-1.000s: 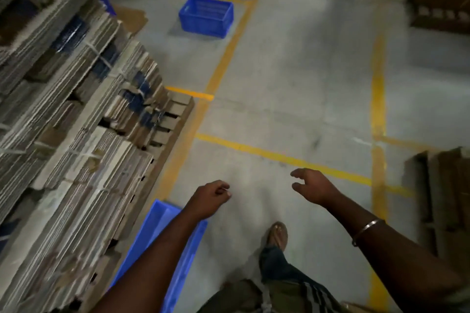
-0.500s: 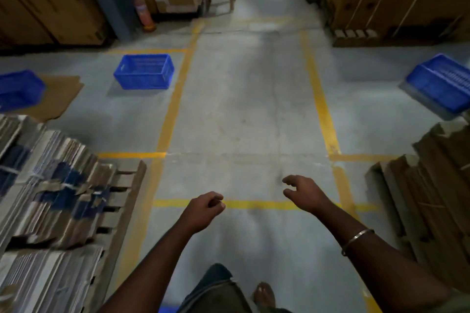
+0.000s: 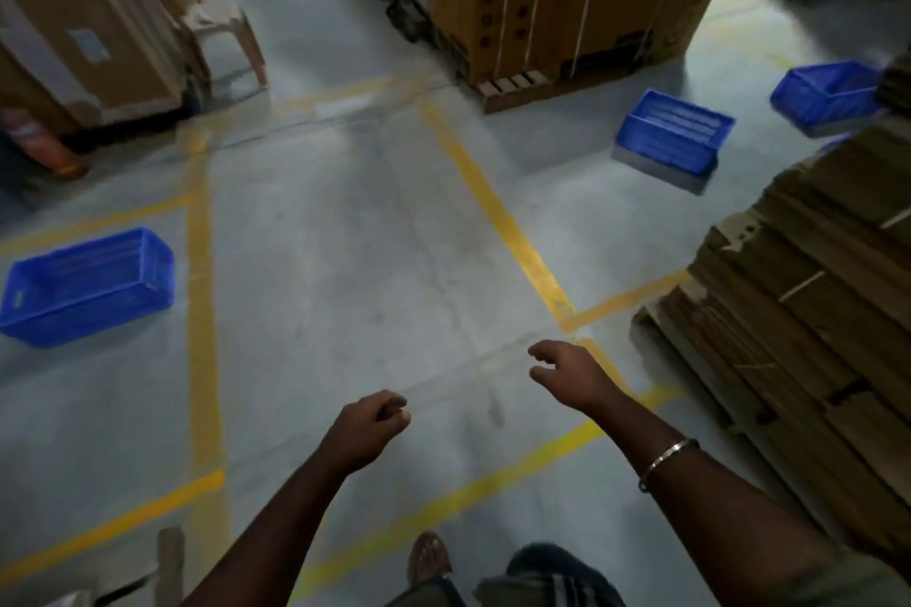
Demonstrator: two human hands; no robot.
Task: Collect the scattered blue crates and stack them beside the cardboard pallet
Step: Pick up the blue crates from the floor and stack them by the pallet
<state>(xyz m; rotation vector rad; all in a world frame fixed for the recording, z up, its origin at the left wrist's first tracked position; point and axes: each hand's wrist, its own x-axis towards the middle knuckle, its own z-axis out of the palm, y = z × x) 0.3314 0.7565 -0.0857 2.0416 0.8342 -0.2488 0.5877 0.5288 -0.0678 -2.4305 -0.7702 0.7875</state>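
Three blue crates lie apart on the concrete floor. One blue crate [image 3: 88, 283] sits at the left, a second blue crate [image 3: 673, 136] lies tilted at the upper right, and a third blue crate [image 3: 825, 94] is at the far right edge. A pallet of flat cardboard [image 3: 808, 311] rises on the right. My left hand [image 3: 367, 426] hangs low in the middle with its fingers curled and nothing in it. My right hand [image 3: 567, 372] is held out beside it, fingers apart and empty. Both hands are far from every crate.
Yellow floor lines [image 3: 498, 212] mark out bays. A strapped stack of cartons on a wooden pallet [image 3: 557, 0] stands at the back. Large cartons [image 3: 84, 30] and a plastic stool [image 3: 227, 39] are at the back left. My sandalled foot [image 3: 429, 557] is at the bottom.
My view has swung right: the cardboard pallet on the left and the crate beside it have left the view, and two crates have appeared at the right. Both hands stay empty.
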